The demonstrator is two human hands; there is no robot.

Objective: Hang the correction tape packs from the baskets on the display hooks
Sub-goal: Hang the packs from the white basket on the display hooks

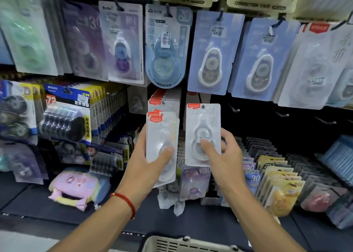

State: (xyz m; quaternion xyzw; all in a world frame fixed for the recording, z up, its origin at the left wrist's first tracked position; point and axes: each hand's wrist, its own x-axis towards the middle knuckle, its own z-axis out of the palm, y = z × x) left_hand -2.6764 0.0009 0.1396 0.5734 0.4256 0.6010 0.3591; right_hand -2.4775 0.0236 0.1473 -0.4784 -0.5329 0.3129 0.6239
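Shop display wall (286, 129) of hanging stationery; left hand (147, 160) grips stacked packs (162, 137), right hand (223, 156) pinches one pack (203, 129); basket (172, 244) bottom centre.

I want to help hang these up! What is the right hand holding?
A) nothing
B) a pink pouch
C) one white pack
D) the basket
C: the right hand pinches one white pack, thumb on its front, while the left hand grips a small stack of packs.
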